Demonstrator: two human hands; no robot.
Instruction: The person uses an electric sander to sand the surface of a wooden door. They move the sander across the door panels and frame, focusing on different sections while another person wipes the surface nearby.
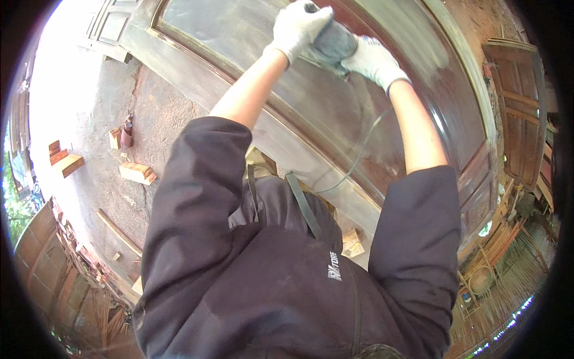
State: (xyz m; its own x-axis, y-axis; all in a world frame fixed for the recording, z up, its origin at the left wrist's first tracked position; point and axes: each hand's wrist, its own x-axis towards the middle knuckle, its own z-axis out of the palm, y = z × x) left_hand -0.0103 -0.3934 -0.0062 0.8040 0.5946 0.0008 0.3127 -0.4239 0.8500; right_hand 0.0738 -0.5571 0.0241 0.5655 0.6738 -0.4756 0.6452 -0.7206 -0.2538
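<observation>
A dusty grey corded power sander (335,45) lies against a brown panelled wooden door (317,105), which shows pale dust and worn patches. My left hand (299,29), in a white work glove, is closed around one end of the tool. At its other end my right hand (373,61), gloved the same way, grips the body. Both arms are stretched far forward. A thin cord (360,157) curves across the door back toward my body. The underside of the sander is hidden.
Wooden blocks (136,173) and a small dark reddish object (127,134) stand on the concrete floor at left, with a long stick (119,232) nearer me. Another panelled door (113,27) is at the far left. Dark wooden panels (519,113) stand at the right.
</observation>
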